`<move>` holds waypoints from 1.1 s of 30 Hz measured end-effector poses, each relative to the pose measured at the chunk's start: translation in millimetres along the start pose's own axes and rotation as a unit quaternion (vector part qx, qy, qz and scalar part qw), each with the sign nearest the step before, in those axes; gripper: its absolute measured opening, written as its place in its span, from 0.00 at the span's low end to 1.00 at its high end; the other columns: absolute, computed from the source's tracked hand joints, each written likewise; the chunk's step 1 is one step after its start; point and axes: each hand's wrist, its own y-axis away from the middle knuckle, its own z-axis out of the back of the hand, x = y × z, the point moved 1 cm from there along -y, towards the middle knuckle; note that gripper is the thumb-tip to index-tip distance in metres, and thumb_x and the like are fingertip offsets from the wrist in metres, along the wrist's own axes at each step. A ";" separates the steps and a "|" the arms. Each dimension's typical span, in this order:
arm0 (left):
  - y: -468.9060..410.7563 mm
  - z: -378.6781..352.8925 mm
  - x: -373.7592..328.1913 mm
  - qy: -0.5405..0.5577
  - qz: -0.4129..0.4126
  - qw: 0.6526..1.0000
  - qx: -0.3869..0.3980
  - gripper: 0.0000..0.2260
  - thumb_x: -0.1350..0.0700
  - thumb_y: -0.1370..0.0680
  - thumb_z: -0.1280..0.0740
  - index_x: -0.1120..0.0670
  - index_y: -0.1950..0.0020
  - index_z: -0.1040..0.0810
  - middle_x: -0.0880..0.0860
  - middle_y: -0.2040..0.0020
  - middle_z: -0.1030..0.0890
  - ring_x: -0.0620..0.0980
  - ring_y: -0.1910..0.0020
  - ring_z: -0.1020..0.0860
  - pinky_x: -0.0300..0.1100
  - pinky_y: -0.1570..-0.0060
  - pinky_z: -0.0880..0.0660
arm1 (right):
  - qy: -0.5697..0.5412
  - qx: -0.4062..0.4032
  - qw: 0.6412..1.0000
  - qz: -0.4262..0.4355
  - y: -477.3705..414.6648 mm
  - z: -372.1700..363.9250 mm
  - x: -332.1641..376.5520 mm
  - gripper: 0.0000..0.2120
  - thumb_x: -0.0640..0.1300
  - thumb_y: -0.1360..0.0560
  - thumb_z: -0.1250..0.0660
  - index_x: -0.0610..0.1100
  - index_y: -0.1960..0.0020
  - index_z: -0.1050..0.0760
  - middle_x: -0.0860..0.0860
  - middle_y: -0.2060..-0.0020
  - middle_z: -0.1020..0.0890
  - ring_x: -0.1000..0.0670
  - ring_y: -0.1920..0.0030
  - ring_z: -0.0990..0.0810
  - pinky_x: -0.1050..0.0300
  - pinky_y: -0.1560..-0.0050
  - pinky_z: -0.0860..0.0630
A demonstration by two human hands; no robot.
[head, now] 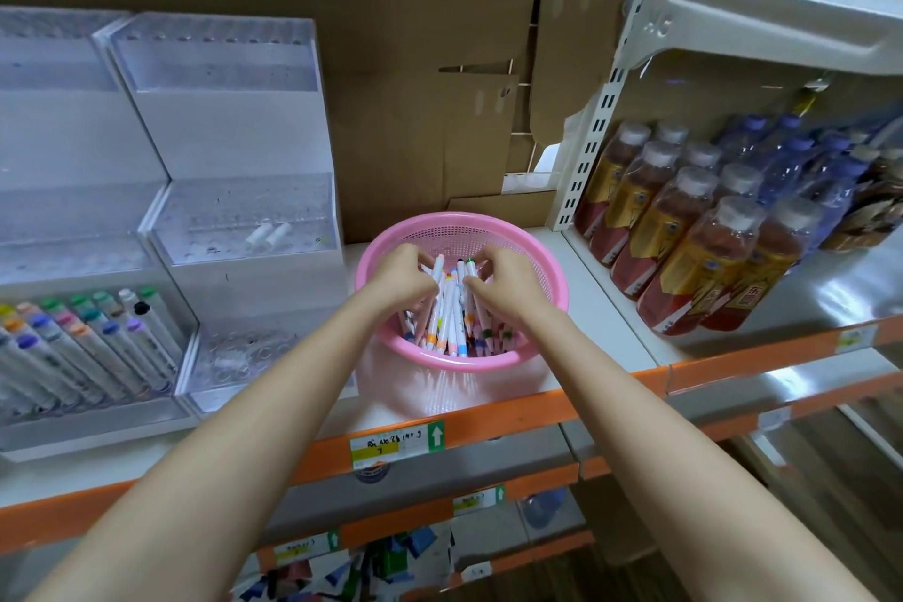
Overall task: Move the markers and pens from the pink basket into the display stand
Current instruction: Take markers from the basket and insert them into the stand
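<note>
A round pink basket (532, 230) sits on the white shelf, holding several white markers with coloured caps (452, 308). Both my hands are inside it. My left hand (403, 276) curls around a bunch of markers from the left, and my right hand (503, 281) closes on the same bunch from the right, tilting their tips upward. Left of the basket stands the tiered clear display stand (234, 191). Its middle tier holds two white pens (268, 236); the lower tier shows bare holes.
A second stand (73, 347) at the far left holds several colour-capped markers. Cardboard lines the back wall. Shrink-wrapped bottles (694, 230) fill the shelf to the right, behind a white upright post (593, 137). An orange shelf edge (488, 425) runs along the front.
</note>
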 end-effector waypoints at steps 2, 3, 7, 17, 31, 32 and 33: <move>-1.9 0.6 2.0 0.033 -0.017 0.999 -0.021 0.17 0.68 0.27 0.33 0.59 0.39 0.27 0.56 0.51 0.24 0.55 0.52 0.21 0.49 0.58 0.20 | -0.012 -0.003 1.000 0.014 1.5 1.2 0.6 0.17 0.42 0.23 0.34 0.42 0.35 0.28 0.46 0.49 0.20 0.48 0.49 0.22 0.52 0.48 0.25; -1.8 1.1 2.6 0.055 -0.024 0.998 -0.033 0.18 0.68 0.26 0.33 0.58 0.37 0.28 0.55 0.52 0.24 0.55 0.52 0.21 0.46 0.61 0.21 | -0.024 -0.008 0.999 0.020 2.2 1.7 1.0 0.19 0.42 0.23 0.35 0.43 0.33 0.29 0.46 0.48 0.20 0.48 0.50 0.22 0.52 0.47 0.25; 6.3 6.0 1.5 0.070 -0.110 0.985 -0.109 0.24 0.67 0.26 0.32 0.52 0.32 0.28 0.48 0.47 0.23 0.48 0.55 0.22 0.40 0.56 0.24 | -0.059 -0.034 0.996 0.054 5.5 4.0 5.6 0.18 0.41 0.21 0.36 0.45 0.32 0.29 0.47 0.44 0.20 0.52 0.52 0.25 0.56 0.49 0.27; 37.5 19.3 -7.0 0.202 -0.190 0.949 -0.152 0.24 0.69 0.28 0.33 0.50 0.35 0.26 0.52 0.42 0.24 0.42 0.56 0.24 0.35 0.64 0.21 | -0.133 -0.142 0.971 0.141 22.7 12.0 35.5 0.14 0.39 0.21 0.37 0.44 0.36 0.30 0.51 0.48 0.22 0.53 0.56 0.25 0.60 0.57 0.29; 113.2 90.1 9.5 0.189 -0.260 0.920 -0.226 0.22 0.67 0.28 0.31 0.45 0.40 0.26 0.50 0.55 0.22 0.48 0.58 0.19 0.43 0.53 0.21 | -0.165 -0.178 0.940 0.241 49.6 -14.3 134.2 0.16 0.34 0.25 0.37 0.41 0.37 0.28 0.54 0.59 0.26 0.55 0.61 0.27 0.66 0.60 0.32; 119.6 97.9 15.0 0.186 -0.261 0.918 -0.233 0.22 0.66 0.28 0.31 0.45 0.40 0.26 0.50 0.55 0.22 0.49 0.59 0.18 0.46 0.53 0.20 | -0.163 -0.181 0.938 0.245 52.8 -18.6 141.8 0.16 0.34 0.25 0.37 0.41 0.37 0.28 0.55 0.61 0.27 0.55 0.62 0.28 0.64 0.60 0.32; 126.2 106.3 21.2 0.185 -0.262 0.917 -0.237 0.21 0.66 0.28 0.31 0.45 0.40 0.26 0.50 0.55 0.22 0.50 0.59 0.18 0.49 0.53 0.20 | -0.161 -0.185 0.937 0.249 56.2 -23.3 150.0 0.16 0.35 0.24 0.36 0.41 0.38 0.28 0.56 0.62 0.28 0.54 0.63 0.29 0.62 0.61 0.31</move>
